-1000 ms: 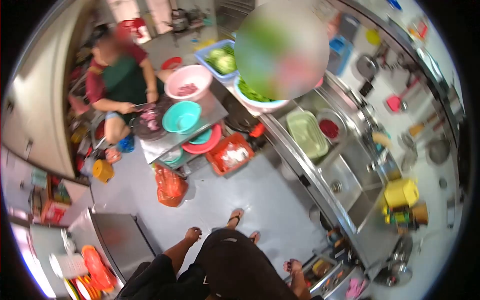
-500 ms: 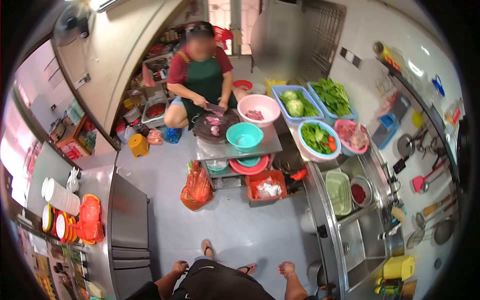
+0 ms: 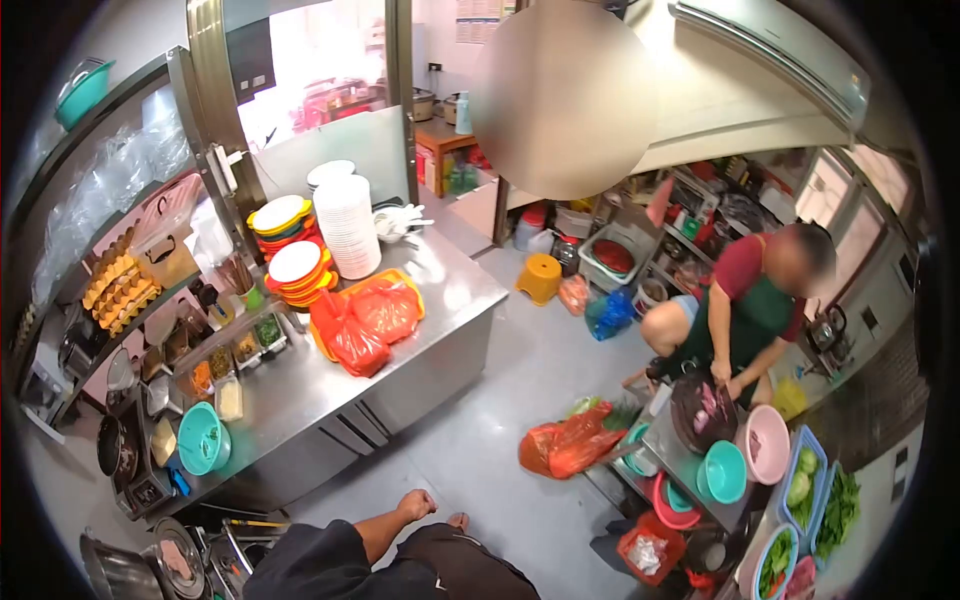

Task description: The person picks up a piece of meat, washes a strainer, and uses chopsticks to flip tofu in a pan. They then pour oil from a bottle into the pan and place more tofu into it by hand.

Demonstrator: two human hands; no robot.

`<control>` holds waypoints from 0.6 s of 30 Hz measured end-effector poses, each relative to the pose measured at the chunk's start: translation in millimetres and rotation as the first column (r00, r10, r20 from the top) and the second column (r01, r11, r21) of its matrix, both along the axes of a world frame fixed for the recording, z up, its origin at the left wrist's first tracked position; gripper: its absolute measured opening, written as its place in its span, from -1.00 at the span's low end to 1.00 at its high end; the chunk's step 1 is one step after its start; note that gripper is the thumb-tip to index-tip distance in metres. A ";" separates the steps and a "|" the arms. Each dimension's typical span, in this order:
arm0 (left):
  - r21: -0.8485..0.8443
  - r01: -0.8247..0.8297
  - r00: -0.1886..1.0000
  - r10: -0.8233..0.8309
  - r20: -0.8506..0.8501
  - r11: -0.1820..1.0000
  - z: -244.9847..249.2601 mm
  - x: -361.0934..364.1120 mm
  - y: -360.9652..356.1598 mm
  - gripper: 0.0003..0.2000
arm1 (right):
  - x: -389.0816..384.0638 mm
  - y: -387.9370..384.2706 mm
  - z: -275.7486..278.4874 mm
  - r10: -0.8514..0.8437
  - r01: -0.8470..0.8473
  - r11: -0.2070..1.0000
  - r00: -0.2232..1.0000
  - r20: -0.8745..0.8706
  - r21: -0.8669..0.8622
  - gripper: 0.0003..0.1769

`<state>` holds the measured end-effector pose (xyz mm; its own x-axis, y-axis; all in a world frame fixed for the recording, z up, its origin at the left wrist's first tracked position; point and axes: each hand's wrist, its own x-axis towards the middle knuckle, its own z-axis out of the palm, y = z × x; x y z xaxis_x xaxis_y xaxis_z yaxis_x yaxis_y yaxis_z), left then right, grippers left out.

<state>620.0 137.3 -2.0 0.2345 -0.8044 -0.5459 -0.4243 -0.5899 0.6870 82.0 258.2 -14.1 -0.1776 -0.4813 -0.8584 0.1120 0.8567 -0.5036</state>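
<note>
My left hand [image 3: 416, 504] hangs low in front of my body, above the grey floor. Its fingers are loosely curled in, and nothing shows in them. It touches no object; the steel counter [image 3: 455, 285] is up and to its left. My right hand is out of the view. Red plastic bags [image 3: 365, 325] lie on an orange tray on that counter, beside a tall stack of white bowls [image 3: 347, 228] and stacked coloured plates [image 3: 297, 268].
To the right a seated co-worker [image 3: 745, 310] bends over a round chopping board [image 3: 700, 410] with meat. Nearby are a teal basin [image 3: 722, 471], a pink basin [image 3: 763, 445] and a red bag [image 3: 570, 440] on the floor. A yellow stool [image 3: 538, 278] stands farther back.
My view has swung left, bringing the counter to the middle and the co-worker to the right. The sink has left the view, and so has my right hand.
</note>
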 end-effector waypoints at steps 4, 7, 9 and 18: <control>0.131 -0.172 0.975 0.187 -0.118 0.976 15.5 42.4 -0.1 -0.84 | -13.0 -91.1 -60.3 0.224 -0.222 0.946 0.974 -0.020 -0.236 -0.68; 0.220 -0.297 0.931 0.333 -0.150 0.929 8.3 60.7 14.6 -0.86 | -17.2 -183.1 -88.0 0.149 -0.150 0.982 0.989 -0.014 -0.116 -0.86; 0.273 -0.422 0.857 0.479 -0.192 0.864 6.8 66.4 15.2 -0.83 | 30.7 -241.1 -4.4 0.017 -0.015 0.998 0.999 0.034 -0.053 -0.77; 0.229 -0.303 0.946 0.321 -0.043 0.925 34.1 64.9 -98.6 -0.60 | 82.8 -380.1 -33.3 0.137 -0.144 0.962 0.990 0.046 0.234 -0.79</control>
<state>684.8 38.7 32.1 0.4038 -0.5581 -0.7249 -0.1446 -0.8213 0.5518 164.8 -121.8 -47.5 -0.0961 -0.2827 -0.9544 -0.0063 0.9590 -0.2834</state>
